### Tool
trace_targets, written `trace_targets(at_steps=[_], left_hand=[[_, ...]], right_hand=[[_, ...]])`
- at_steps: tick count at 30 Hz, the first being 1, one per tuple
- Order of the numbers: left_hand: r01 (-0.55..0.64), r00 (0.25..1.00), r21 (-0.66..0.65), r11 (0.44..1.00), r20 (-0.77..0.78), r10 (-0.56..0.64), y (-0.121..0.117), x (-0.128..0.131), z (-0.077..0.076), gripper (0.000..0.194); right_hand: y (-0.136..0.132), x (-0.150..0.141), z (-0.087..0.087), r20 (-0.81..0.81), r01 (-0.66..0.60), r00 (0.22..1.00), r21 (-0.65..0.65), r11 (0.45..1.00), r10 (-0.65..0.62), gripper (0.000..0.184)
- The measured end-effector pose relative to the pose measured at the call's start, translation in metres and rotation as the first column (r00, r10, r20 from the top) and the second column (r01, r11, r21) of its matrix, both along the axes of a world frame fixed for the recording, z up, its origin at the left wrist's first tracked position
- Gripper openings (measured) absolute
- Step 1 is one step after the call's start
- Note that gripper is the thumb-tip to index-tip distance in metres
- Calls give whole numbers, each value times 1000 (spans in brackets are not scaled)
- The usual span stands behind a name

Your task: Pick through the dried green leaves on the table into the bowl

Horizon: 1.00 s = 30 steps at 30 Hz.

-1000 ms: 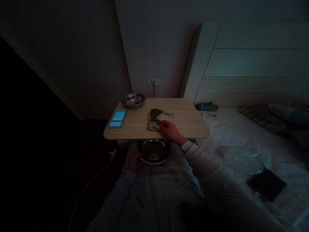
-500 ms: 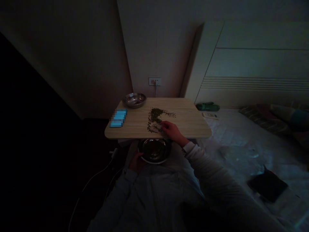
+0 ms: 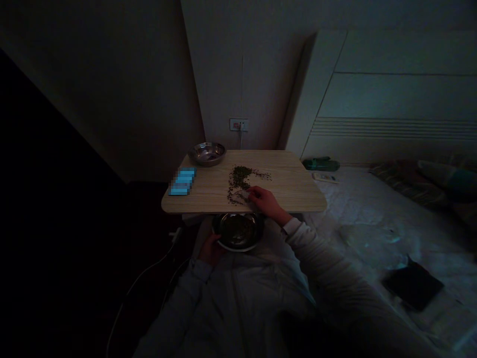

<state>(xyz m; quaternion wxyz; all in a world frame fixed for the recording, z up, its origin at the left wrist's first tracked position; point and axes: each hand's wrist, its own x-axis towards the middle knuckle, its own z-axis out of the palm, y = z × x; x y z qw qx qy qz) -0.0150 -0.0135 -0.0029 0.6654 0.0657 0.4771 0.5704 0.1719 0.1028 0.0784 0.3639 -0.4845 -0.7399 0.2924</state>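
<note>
Small dark green grains, perhaps beans (image 3: pixel 241 175), lie in a loose pile with scattered strays on the light wooden table (image 3: pixel 294 194). My right hand (image 3: pixel 263 199) rests low over the near right side of the pile, fingertips drawn together; what they pinch is too small and dark to make out. A faint pale patch shows among the grains beside those fingertips. Below the table's near edge, a metal bowl (image 3: pixel 238 247) sits at my lap with dark contents. My left hand (image 3: pixel 211 249) grips its left rim, thumb on top, with the other fingers hidden.
A second metal bowl (image 3: pixel 207 155) stands at the table's far left corner, and a phone with a lit, blurred screen (image 3: pixel 182 181) lies near the left edge. On the bed to the right are a green bottle-like item (image 3: pixel 321 164), a remote (image 3: pixel 325 177) and a black flat object (image 3: pixel 413 283).
My right hand makes only slight movements by the near edge of the pile. The left hand stays on the bowl. The whole view shifts a little.
</note>
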Motion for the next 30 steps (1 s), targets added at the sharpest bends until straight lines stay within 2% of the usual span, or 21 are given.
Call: trace_targets(at_steps=[4, 8, 12, 22, 30], left_hand=[[-4, 1000, 35, 999, 29, 3, 0, 0, 0, 43], [2, 1000, 4, 1000, 25, -2, 0, 0, -2, 41], [16, 1000, 49, 999, 18, -17, 1, -2, -5, 48], [16, 1000, 50, 999, 21, -17, -1, 1, 2, 38], [2, 1000, 25, 1000, 30, -3, 0, -1, -2, 36]], right_hand=[[-2, -1, 2, 9, -10, 1000, -1, 1000, 10, 26], [-4, -1, 2, 10, -13, 1000, -13, 1000, 13, 24], [-5, 0, 2, -5, -25, 1000, -12, 1000, 25, 23], [-4, -1, 4, -4, -4, 1000, -39, 999, 4, 23], [-5, -3, 0, 8, -35, 999, -7, 999, 35, 23]])
